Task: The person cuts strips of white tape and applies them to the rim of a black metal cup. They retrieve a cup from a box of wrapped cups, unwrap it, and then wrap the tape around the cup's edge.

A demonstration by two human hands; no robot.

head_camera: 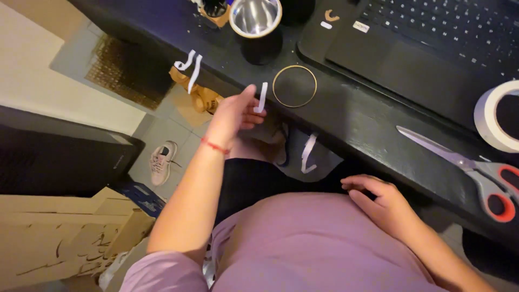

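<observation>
My left hand [233, 111] reaches to the black desk's front edge [346, 116] and pinches a short white tape strip [263, 97] that hangs there. A thin gold ring [294, 86] lies on the desk just right of that strip. Two more white strips [190, 64] hang from the edge further left, and another strip [308, 153] dangles below the desk. My right hand [378, 201] rests on my lap under the desk edge, fingers loosely curled, holding nothing.
Scissors with red-and-grey handles [470, 167] lie at the desk's right, beside a roll of white tape [494, 116]. A laptop [432, 38] and a black metal cup [257, 27] sit behind. Below: a shoe [161, 161], cardboard boxes [59, 232].
</observation>
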